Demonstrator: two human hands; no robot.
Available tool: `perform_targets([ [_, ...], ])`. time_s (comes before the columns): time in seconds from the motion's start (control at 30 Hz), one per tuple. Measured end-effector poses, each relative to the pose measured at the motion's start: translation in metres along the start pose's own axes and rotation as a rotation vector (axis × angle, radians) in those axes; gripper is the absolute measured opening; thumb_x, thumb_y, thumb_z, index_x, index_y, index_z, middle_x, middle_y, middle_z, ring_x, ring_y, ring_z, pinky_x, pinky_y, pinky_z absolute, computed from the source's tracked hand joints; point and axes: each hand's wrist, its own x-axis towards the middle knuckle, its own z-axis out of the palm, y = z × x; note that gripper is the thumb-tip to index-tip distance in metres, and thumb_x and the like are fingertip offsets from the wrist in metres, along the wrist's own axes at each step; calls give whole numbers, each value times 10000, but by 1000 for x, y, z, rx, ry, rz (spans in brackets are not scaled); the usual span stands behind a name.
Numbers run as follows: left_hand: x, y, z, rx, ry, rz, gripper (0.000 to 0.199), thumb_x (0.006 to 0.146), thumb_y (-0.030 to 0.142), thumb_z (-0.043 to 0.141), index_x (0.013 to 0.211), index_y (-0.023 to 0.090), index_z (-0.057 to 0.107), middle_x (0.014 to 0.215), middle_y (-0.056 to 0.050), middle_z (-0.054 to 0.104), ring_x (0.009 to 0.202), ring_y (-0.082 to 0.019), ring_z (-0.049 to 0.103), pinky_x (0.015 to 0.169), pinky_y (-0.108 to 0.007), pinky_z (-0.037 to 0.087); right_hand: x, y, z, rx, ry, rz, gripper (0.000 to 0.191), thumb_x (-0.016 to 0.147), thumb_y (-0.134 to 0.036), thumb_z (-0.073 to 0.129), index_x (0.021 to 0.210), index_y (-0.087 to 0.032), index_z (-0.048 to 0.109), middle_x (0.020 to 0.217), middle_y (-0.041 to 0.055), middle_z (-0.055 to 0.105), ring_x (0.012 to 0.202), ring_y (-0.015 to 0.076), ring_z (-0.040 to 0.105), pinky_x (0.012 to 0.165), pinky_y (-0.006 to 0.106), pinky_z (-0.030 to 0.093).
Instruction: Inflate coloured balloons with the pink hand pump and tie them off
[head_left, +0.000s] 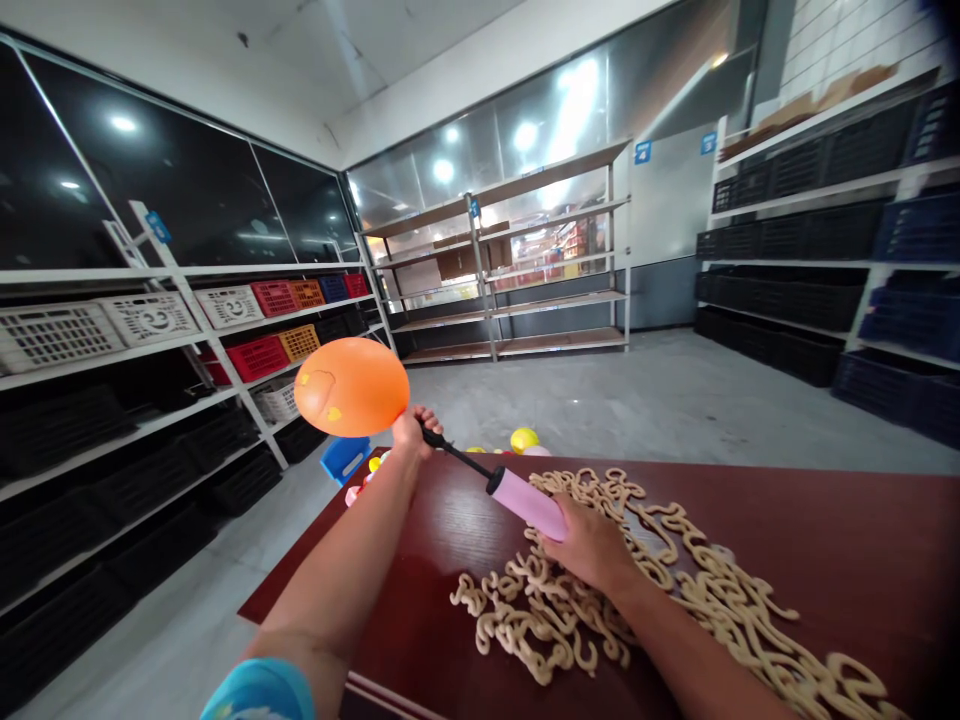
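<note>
An inflated orange balloon [352,386] with a printed face sits at the front end of a hand balloon pump [529,503]. My left hand [414,432] is closed around the balloon's neck and the pump's black tip; the fingers hide just where the two meet. From there a black rod leads back to the pink barrel, which my right hand [589,545] grips at its near end. The pump is held slantwise over a dark red-brown table [442,540]. Under and around my right forearm lie many beige curly strands [532,615], whose kind I cannot make out.
More balloons, one of them yellow [524,440], show beyond the table's far edge, with a blue stool-like object [346,460] to the left. Shelves with crates [232,306] line the left wall. Other racks [495,300] stand at the back and right.
</note>
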Motion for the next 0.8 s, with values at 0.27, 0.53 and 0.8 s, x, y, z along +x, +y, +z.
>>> perform_targets([
  [0.27, 12, 21, -14, -31, -78, -4, 209, 615, 26, 387, 574, 180, 251, 500, 46, 223, 357, -60, 251, 359, -180, 189, 0, 5, 13, -49, -3, -16, 337, 665, -313, 572, 979, -202, 524, 861, 44, 623, 777, 201, 577, 672, 278, 361],
  [0.53, -17, -66, -3, -117, -225, -166, 235, 649, 72, 423, 579, 181, 227, 511, 44, 204, 375, -64, 245, 378, -193, 200, -1, 4, 9, -39, -28, 42, 370, 676, -367, 571, 1011, -218, 523, 829, 39, 622, 755, 199, 585, 635, 271, 353],
  [0.8, -19, -58, 1, -99, -272, -140, 261, 659, 87, 432, 573, 184, 206, 506, 47, 168, 360, -65, 215, 366, -201, 172, -1, 1, 2, 5, -4, 6, 402, 682, -353, 584, 1057, -226, 515, 891, 34, 630, 764, 180, 583, 623, 249, 352],
])
